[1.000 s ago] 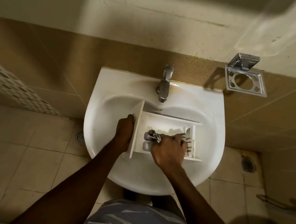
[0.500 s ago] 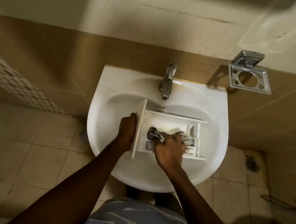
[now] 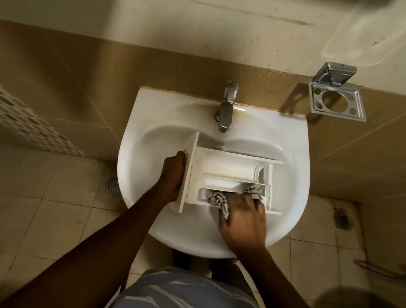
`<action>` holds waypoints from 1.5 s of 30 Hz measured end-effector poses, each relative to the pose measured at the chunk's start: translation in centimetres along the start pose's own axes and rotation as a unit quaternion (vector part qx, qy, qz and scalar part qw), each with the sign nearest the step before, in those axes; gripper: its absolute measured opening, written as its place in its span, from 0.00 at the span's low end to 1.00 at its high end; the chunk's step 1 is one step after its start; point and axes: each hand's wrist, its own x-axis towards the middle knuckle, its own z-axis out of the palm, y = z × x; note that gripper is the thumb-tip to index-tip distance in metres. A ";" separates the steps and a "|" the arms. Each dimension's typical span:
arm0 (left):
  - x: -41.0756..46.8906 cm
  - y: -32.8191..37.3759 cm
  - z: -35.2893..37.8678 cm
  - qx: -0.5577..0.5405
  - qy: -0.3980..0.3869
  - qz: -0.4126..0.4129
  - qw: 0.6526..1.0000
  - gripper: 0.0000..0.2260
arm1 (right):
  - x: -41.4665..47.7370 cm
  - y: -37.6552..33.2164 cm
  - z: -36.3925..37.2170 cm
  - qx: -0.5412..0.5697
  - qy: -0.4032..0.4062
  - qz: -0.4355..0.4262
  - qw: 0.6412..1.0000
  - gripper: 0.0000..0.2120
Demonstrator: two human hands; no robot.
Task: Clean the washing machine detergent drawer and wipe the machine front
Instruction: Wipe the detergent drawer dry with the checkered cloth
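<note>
fingers [image 3: 180,156] of the left hand [image 3: 172,175] are curled round the upright front panel [image 3: 187,175] of the detergent drawer [image 3: 228,168]. the drawer lies in the white sink [image 3: 131,148], compartments facing up, just below the tap [image 3: 225,109]. a patterned cloth [image 3: 217,199] is bunched in the near compartment. the right hand [image 3: 242,221] grips it, fingers bent down onto the cloth near the drawer's right end. the step in hand appears to be wiping out the compartments. to do it well, hold the panel firmly so the drawer cannot slide on the glazed basin. work the cloth into corners and along the dividers, where residue likely collects. the faint yellowish tint in the far compartment probably needs attention next. no running water is visible.
</note>
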 end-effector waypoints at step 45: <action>-1.8 3.6 -3.1 -0.031 0.005 0.052 0.998 0.14 | 4.4 1.9 -5.3 0.615 0.219 0.303 0.694 0.07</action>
